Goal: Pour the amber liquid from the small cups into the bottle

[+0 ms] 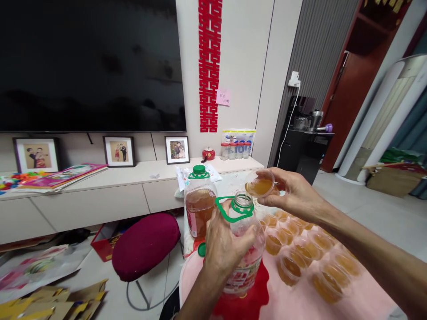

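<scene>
My left hand (228,242) is wrapped round a clear plastic jug (245,266) with a green handle ring, its mouth uncapped. The jug stands on a red cloth (258,298) and looks nearly empty. My right hand (290,191) grips a small clear plastic cup (260,183) of amber liquid, tilted beside the jug's mouth. Whether liquid is flowing from it I cannot tell. Behind my left hand stands a second jug (200,206), green-capped and holding brownish liquid. A loose green cap (202,249) lies near my left hand. Several cups of amber liquid (293,262) stand on the right.
A pink cloth (363,298) covers the table. On the left stands a round maroon stool (147,244), with flattened cardboard (56,302) on the floor. Framed photos (177,150) and red-lidded jars (232,151) line the low white cabinet (100,191) under the television (90,66).
</scene>
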`<state>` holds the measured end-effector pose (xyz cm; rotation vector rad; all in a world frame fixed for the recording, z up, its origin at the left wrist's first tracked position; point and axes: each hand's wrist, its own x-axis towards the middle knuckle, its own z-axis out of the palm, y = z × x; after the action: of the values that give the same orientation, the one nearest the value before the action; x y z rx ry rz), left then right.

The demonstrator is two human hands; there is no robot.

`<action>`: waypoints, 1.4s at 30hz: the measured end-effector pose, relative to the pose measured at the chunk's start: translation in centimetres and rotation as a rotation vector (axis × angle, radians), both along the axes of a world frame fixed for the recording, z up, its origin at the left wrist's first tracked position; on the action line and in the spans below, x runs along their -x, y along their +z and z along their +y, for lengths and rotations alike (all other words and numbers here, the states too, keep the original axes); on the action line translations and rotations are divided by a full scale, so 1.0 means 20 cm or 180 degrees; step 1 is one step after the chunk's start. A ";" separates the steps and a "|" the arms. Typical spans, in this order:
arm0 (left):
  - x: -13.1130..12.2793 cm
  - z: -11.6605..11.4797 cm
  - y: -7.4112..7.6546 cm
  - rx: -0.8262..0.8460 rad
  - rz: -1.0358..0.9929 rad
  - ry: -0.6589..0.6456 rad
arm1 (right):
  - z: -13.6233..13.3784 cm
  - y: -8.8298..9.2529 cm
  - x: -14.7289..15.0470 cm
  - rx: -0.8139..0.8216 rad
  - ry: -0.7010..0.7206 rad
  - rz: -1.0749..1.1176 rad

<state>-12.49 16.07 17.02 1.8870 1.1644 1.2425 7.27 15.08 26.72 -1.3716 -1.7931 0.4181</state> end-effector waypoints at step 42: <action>-0.01 -0.01 0.01 0.0070 -0.0071 0.0010 | 0.00 0.03 0.00 -0.0155 0.0145 -0.0201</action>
<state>-12.28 15.83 17.28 1.8514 1.1650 1.2443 7.31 15.17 27.41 -1.3256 -1.8771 0.3564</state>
